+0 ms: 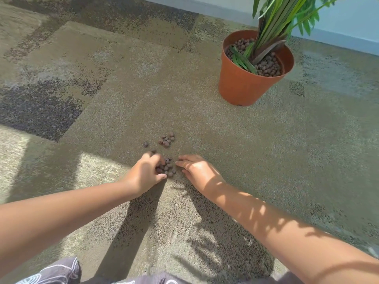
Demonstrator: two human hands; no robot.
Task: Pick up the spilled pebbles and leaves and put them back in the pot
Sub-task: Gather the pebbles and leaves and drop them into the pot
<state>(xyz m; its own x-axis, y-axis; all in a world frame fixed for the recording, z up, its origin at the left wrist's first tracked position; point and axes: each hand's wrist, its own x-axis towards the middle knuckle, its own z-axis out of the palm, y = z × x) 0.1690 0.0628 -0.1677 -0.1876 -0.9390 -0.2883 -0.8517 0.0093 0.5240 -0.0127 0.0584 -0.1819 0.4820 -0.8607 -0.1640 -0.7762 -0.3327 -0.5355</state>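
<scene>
Brown pebbles lie spilled on the carpet in two small clusters. The nearer cluster (167,168) sits between my hands; my left hand (146,173) curls its fingers around its left side, touching several pebbles. My right hand (196,171) lies flat on the carpet just right of it, fingers together and pointing left. A farther pebble cluster (167,139) and two stray pebbles (145,144) lie beyond my hands. The orange pot (244,87) stands at the upper right, holding a green plant (274,25), pebbles and several loose leaves (241,58).
Patchy beige and grey carpet (102,78) covers the floor. A pale wall with a baseboard (338,39) runs behind the pot. My knees in patterned grey fabric (59,271) show at the bottom edge.
</scene>
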